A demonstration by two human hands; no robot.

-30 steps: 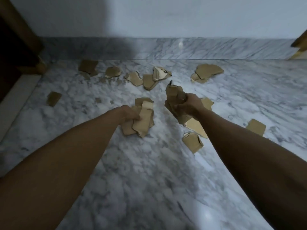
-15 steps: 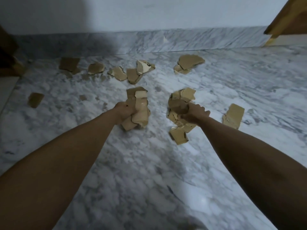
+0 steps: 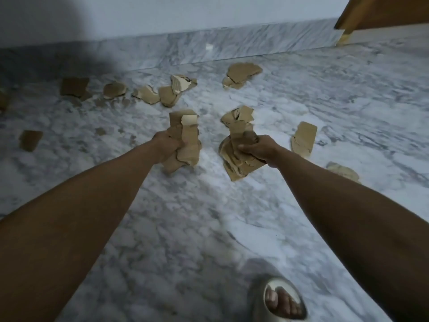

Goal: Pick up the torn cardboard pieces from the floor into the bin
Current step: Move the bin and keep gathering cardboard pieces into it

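Observation:
My left hand is shut on a bundle of torn brown cardboard pieces, held above the marble floor. My right hand grips a second stack of cardboard pieces. Several loose pieces lie on the floor: a row near the wall, a rounded pair further right, one piece right of my right hand, one piece at the far left, and another beside my right forearm. No bin is in view.
A marble skirting and white wall close the far side. A wooden furniture edge juts in at the top right. My foot in a grey slipper stands at the bottom right. Dark shadow covers the top left.
The view has swung left and down, so my slippered foot now shows. My right hand has gathered more pieces from the floor into its stack. The left hand keeps its bundle.

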